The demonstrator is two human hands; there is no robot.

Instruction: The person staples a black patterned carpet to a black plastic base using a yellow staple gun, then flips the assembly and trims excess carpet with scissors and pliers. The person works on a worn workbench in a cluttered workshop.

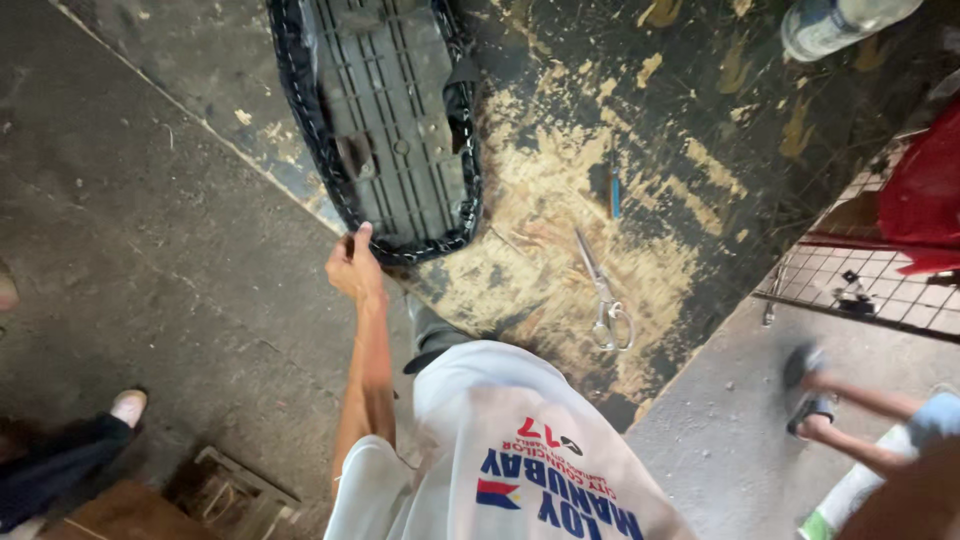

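The left hand pinches the near end of an upturned motorcycle seat, fingers closed on its black stapled cover at the rim. The seat lies on a worn, paint-scraped workbench, its grey ribbed underside facing up, close to the bench's left edge. The right hand is out of view. Scissors lie near the bench's front edge, a blue-handled screwdriver further in, well apart from the seat.

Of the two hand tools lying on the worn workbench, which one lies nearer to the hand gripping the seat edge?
The scissors, pale-handled with blades closed, lie nearer the left hand; the blue-handled screwdriver lies farther up the workbench.
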